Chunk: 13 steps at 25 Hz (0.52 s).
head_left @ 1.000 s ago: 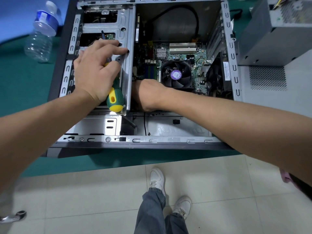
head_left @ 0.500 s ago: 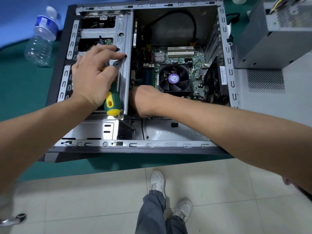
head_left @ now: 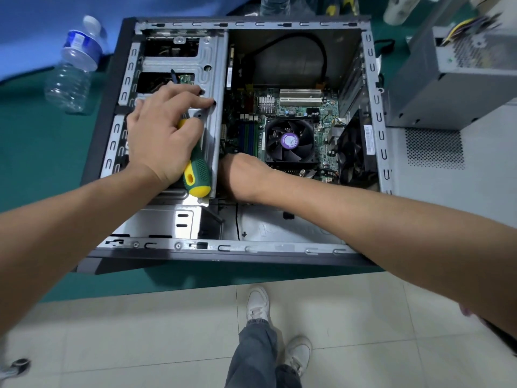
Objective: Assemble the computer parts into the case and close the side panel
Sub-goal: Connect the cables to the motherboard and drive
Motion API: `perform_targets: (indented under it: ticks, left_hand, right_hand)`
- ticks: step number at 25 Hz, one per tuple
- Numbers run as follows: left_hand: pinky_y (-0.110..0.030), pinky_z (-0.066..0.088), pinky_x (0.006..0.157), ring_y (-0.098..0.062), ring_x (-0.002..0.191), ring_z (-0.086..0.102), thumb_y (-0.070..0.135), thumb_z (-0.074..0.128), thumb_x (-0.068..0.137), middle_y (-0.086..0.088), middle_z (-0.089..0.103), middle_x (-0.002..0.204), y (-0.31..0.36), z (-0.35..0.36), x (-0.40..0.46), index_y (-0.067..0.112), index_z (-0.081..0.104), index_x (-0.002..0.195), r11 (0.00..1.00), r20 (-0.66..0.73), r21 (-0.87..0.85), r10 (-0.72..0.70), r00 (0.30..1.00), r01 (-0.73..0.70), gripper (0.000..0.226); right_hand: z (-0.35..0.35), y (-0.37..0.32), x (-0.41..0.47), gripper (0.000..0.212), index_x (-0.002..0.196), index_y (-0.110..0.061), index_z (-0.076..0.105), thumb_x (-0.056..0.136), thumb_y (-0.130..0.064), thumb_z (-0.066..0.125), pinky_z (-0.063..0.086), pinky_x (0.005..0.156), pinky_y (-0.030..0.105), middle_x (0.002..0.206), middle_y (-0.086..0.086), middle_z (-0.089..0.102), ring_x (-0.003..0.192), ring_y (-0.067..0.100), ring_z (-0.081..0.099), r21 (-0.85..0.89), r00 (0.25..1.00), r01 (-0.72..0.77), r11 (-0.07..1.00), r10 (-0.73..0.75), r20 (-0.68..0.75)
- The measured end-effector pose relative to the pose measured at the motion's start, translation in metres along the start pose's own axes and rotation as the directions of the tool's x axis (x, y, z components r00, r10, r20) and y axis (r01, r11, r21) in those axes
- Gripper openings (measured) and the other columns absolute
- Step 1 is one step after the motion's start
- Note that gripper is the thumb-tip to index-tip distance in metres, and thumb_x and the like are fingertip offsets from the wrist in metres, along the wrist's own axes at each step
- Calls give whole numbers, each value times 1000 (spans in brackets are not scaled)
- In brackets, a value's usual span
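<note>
The open computer case (head_left: pixel 251 249) lies on its side on the green table. Inside are the motherboard (head_left: pixel 296 110) and its CPU fan (head_left: pixel 289 141). My left hand (head_left: pixel 159 135) lies on the metal drive cage (head_left: pixel 179 61), index and middle fingers stretched to the cage's right edge. It holds a green and yellow screwdriver (head_left: pixel 197 175) under the palm, handle pointing toward me. My right hand (head_left: pixel 243 177) reaches down into the case beside the cage. Its fingers are hidden below the cage.
A grey power supply (head_left: pixel 461 79) with loose wires sits on the detached side panel (head_left: pixel 447 177) to the right of the case. A plastic water bottle (head_left: pixel 74 68) lies at the left. The table edge runs just below the case, with my feet on the tiled floor.
Both hands stay in nearly the same places on the cage and inside the case. My head has shifted a little, so the case sits slightly lower in view.
</note>
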<state>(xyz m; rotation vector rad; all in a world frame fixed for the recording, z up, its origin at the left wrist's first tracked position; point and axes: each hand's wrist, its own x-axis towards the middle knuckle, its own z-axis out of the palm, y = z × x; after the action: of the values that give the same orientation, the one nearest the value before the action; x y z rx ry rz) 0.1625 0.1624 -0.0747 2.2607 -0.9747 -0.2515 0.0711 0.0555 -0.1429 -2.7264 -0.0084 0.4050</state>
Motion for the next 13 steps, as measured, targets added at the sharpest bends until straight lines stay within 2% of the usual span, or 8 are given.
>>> perform_targets:
  ticks: [1, 3, 4, 6, 8, 9, 11, 13]
  left_hand:
    - [-52, 23, 114, -11, 131, 42, 27, 43, 80, 13, 54, 134, 1, 0, 0, 27, 69, 116, 1000, 0, 3, 2, 1000, -2, 45]
    - [-52, 23, 114, -11, 131, 42, 27, 43, 80, 13, 54, 134, 1, -1, 0, 27, 69, 116, 1000, 0, 14, 1, 1000, -1, 45]
    - [-52, 23, 114, -11, 130, 42, 28, 43, 80, 13, 54, 134, 1, -1, 1, 27, 70, 115, 1000, -2, 18, -1, 1000, 1, 44]
    - [-52, 23, 114, -11, 129, 42, 28, 44, 80, 14, 54, 134, 1, 0, 1, 28, 70, 115, 1000, -4, 20, -2, 1000, 2, 44]
    - [-52, 23, 114, -11, 130, 42, 28, 44, 80, 13, 54, 134, 0, 0, 1, 27, 69, 115, 1000, -2, 24, -2, 1000, 2, 44]
    - [-52, 22, 114, -12, 131, 41, 29, 43, 80, 13, 54, 135, 0, 0, 1, 27, 69, 116, 1000, 1, 26, -4, 1000, 4, 45]
    - [-52, 21, 114, -13, 133, 40, 29, 42, 79, 14, 53, 136, 1, 0, 1, 27, 69, 117, 999, 6, 30, -12, 1000, 12, 46]
    - [-53, 21, 115, -13, 134, 39, 29, 42, 79, 14, 53, 136, 1, 0, 2, 28, 69, 117, 999, 11, 37, -7, 1000, 7, 46]
  right_hand:
    - [-3, 1, -1, 15, 91, -8, 57, 85, 3, 49, 47, 71, 38, 97, 18, 60, 91, 36, 60, 5, 1000, -11, 1000, 11, 10]
    - [-5, 2, 0, 25, 70, -12, 38, 82, 6, 50, 43, 65, 36, 83, 11, 50, 80, 33, 55, -9, 1000, -28, 1000, 28, 12]
    - [-4, 1, 0, 28, 67, -13, 37, 82, 6, 50, 42, 64, 35, 83, 11, 49, 79, 32, 54, -2, 1000, -21, 1000, 21, 4]
    - [-1, -3, 2, 12, 82, -8, 55, 86, 1, 50, 49, 69, 37, 95, 16, 59, 87, 33, 60, -11, 1000, 1, 1000, -1, 0]
    - [2, -4, 3, 18, 102, -3, 62, 89, -4, 49, 53, 79, 40, 108, 19, 62, 97, 34, 63, -31, 999, 49, 998, -48, 15]
    - [3, -4, 2, 17, 100, -2, 62, 89, -4, 49, 53, 80, 41, 108, 20, 62, 97, 34, 62, -21, 998, 63, 998, -62, 34]
    - [0, 0, 0, 7, 84, -7, 53, 87, -1, 50, 50, 74, 40, 98, 20, 60, 84, 33, 58, -20, 997, 67, 998, -66, 45]
    - [-1, 4, 0, 30, 67, -14, 33, 83, 3, 52, 43, 65, 36, 81, 12, 51, 74, 28, 47, -11, 999, 35, 999, -34, 28]
